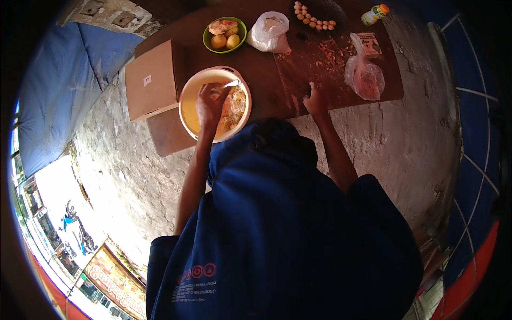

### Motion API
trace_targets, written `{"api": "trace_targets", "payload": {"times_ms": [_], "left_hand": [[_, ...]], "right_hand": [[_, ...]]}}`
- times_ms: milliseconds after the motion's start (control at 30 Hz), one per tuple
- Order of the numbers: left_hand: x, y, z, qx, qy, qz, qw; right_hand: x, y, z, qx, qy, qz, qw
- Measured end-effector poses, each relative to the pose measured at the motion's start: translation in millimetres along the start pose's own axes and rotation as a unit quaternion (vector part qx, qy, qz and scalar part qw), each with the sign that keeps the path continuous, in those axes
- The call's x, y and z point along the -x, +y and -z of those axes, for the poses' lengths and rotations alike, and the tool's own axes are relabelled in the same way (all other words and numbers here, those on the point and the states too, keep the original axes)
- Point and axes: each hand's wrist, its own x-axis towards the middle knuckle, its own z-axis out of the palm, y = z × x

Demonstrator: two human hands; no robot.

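Observation:
My left hand [209, 108] is inside the near part of a cream-coloured basin [184, 110], its fingers bent and closed near a shiny metal utensil [233, 84]. The utensil lies across the basin's far right side, and its working end cannot be made out. In the basin, an orange-yellow wet mixture [232, 109] with paler lumps shows to the right of the hand. My right hand [316, 100] is above the table's near edge, apart from the basin. Its thumb and forefinger are spread, with nothing visible between them.
On the brown table [266, 93] are a cardboard box [151, 80], a green bowl [224, 48] of round yellowish produce, a white plastic bag [269, 32], several eggs [314, 21], scattered brown scraps [329, 56], a clear bag [365, 77], a small carton [368, 45] and an orange-capped bottle [375, 15].

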Motion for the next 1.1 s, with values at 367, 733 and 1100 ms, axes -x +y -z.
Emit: {"api": "trace_targets", "payload": {"times_ms": [367,733,1100], "left_hand": [[6,6,-151,0.242,-0.384,0.462,0.762],[45,-35,-179,0.114,-0.241,0.408,0.873],[61,-46,-182,0.025,-0.167,0.268,0.948]], "right_hand": [[37,-3,20,-0.271,-0.036,-0.027,0.961],[87,-21,1,-0.355,-0.129,-0.035,0.925],[88,-10,-7,-0.34,-0.164,-0.036,0.925]]}}
